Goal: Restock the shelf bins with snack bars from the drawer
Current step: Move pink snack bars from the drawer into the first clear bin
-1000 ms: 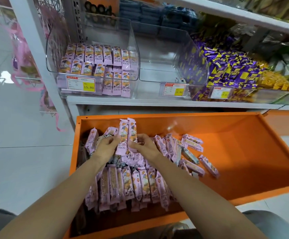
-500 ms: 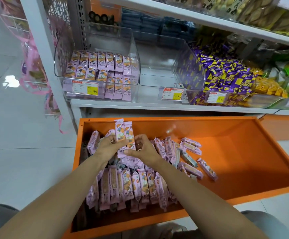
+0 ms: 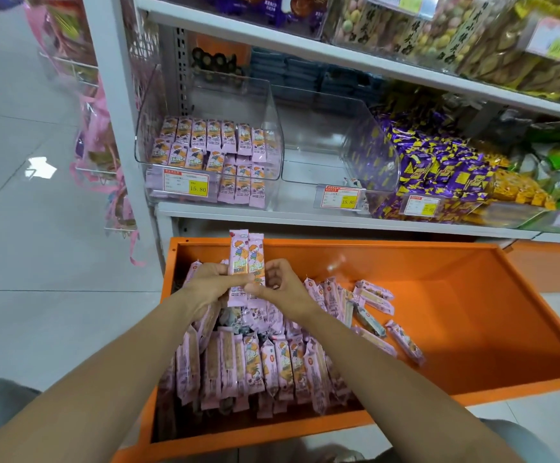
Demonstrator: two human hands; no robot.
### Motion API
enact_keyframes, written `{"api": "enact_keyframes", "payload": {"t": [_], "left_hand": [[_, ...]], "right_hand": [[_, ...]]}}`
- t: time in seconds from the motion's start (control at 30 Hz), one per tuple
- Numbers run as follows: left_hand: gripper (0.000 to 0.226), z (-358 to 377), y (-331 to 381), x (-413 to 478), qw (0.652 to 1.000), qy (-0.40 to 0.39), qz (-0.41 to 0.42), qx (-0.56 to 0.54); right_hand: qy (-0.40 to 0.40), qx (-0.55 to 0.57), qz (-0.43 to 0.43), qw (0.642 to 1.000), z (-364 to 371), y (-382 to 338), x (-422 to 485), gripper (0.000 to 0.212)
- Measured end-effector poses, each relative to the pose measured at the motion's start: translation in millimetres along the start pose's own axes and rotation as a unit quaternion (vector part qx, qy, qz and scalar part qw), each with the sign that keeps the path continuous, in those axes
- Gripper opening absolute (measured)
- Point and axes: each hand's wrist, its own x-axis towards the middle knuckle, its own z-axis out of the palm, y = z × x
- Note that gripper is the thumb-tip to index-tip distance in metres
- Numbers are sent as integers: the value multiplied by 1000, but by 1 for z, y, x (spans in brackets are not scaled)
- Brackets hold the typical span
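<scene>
Two pink snack bars (image 3: 245,259) stand upright side by side above the open orange drawer (image 3: 472,295). My left hand (image 3: 210,284) grips them from the left, and my right hand (image 3: 280,285) pinches them from the right. Under my hands the drawer holds several more pink bars (image 3: 258,365), some in a row and some loose toward the right. On the shelf above, the clear left bin (image 3: 210,162) holds rows of the same pink bars. The clear bin (image 3: 332,145) beside it has nothing visible in it.
Purple and yellow snack packs (image 3: 438,165) fill the bin further right. Price tags (image 3: 186,183) hang on the bin fronts. A white shelf edge (image 3: 305,218) runs just above the drawer. Pink ribbons hang on a wire rack (image 3: 105,155) at the left, beside tiled floor (image 3: 38,262).
Both hands have stayed together on the two bars and lifted them slightly. The camera has tilted up, so more of the upper shelf shows.
</scene>
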Motion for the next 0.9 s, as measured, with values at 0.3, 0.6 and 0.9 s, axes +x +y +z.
{"api": "enact_keyframes", "payload": {"t": [0.3, 0.6, 0.9], "left_hand": [[14, -21, 26, -17, 992, -31, 55, 111], [18, -48, 53, -18, 986, -36, 126, 98], [52, -78, 98, -9, 828, 236, 420, 287]], "right_hand": [[40, 36, -27, 998, -18, -72, 36, 19], [25, 43, -34, 998, -17, -117, 64, 14], [105, 16, -89, 990, -45, -206, 118, 11]]}}
